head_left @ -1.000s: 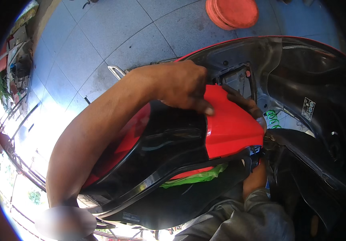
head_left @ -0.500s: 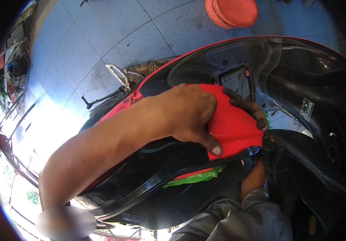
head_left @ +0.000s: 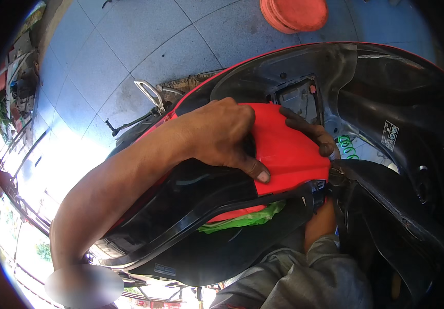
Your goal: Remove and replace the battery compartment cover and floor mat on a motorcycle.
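A red body panel is set against black scooter bodywork. My left hand lies across its left part, fingers curled onto the seam and thumb pressed on the red face near the lower edge. My right hand comes from beneath, its grimy fingers bent over the panel's upper right edge; most of that hand is hidden. Green crumpled plastic shows under the bodywork. Above the panel is a recessed opening in a black inner molding.
Red round stacked objects stand on blue floor tiles at the top. A metal footrest and pedal lever jut out at left. A black seat-like piece and green coiled hose are at right. Clutter fills the far left.
My left thumb has moved down the red panel since a second ago, then slightly back up. My right fingers remain on the edge. The whole bike has shifted slightly up and left in view.
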Available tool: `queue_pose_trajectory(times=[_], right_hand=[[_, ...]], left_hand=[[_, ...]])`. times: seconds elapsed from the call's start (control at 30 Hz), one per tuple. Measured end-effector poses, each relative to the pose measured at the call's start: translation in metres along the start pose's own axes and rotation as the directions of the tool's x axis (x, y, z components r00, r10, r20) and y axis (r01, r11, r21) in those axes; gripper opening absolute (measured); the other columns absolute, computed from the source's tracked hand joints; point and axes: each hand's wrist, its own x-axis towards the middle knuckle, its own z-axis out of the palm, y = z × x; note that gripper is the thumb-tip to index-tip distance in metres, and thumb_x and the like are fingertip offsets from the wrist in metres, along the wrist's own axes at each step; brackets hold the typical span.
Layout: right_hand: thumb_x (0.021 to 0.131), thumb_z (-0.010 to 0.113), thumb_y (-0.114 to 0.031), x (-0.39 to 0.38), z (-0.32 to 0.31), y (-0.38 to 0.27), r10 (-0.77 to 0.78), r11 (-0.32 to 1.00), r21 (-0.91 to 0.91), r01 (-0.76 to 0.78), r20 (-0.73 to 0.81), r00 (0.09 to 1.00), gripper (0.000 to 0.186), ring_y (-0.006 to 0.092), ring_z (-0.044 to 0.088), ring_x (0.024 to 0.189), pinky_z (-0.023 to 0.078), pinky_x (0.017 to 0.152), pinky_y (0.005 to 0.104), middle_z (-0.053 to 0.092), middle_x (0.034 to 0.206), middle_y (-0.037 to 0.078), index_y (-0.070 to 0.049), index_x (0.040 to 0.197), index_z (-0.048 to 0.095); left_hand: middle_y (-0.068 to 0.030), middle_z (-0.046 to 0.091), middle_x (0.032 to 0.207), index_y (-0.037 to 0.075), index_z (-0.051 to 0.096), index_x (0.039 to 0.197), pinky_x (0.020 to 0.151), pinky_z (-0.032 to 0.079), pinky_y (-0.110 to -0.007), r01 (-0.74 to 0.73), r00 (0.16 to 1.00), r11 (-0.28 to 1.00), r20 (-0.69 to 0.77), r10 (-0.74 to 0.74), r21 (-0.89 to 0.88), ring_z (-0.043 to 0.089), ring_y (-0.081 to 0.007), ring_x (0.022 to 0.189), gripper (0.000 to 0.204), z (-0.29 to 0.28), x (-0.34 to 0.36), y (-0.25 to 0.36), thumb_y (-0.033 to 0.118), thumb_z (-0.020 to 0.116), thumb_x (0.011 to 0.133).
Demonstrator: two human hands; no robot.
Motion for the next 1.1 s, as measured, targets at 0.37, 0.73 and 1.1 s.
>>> queue_pose_trajectory(times=[0.37,0.73,1.1], right_hand=[[0.074,0.059,-0.072,0.000,-0.003,0.007,-0.029,0.999,-0.019,0.030,0.026,0.999,0.093,0.0298,0.019,0.146,0.017,0.118,0.0481,0.024,0.157,0.016,-0.006,0.139,0.049],[0.080,0.056,-0.066,-0.002,-0.018,0.028,-0.170,0.984,-0.043,0.174,0.086,0.982,0.089,0.0353,0.020,0.145,0.014,0.116,0.0497,0.024,0.154,0.024,0.000,0.140,0.046],[0.079,0.063,-0.056,-0.008,0.002,0.026,-0.169,0.976,0.126,0.176,-0.065,0.984,0.083,0.0354,0.024,0.144,0.016,0.117,0.0505,0.030,0.152,0.024,0.001,0.137,0.049]], left_hand=[[-0.0266,0.062,0.111,-0.010,0.062,0.108,0.097,0.046,-0.041,-0.204,0.973,0.976,-0.123,0.195,-0.072,0.059,-0.0368,0.111,0.086,0.004,-0.016,-0.032,0.060,0.082,0.062],[-0.0281,0.057,0.120,-0.012,0.058,0.116,0.098,0.046,-0.042,-0.010,1.000,1.000,0.004,0.010,-0.017,0.057,-0.0404,0.113,0.101,0.006,-0.012,-0.028,0.067,0.080,0.056],[-0.0253,0.064,0.075,-0.011,0.065,0.084,0.076,0.053,-0.045,0.168,0.985,0.980,0.018,-0.171,0.103,0.067,-0.0401,0.078,0.095,0.009,-0.014,0.005,0.080,0.068,0.060]])
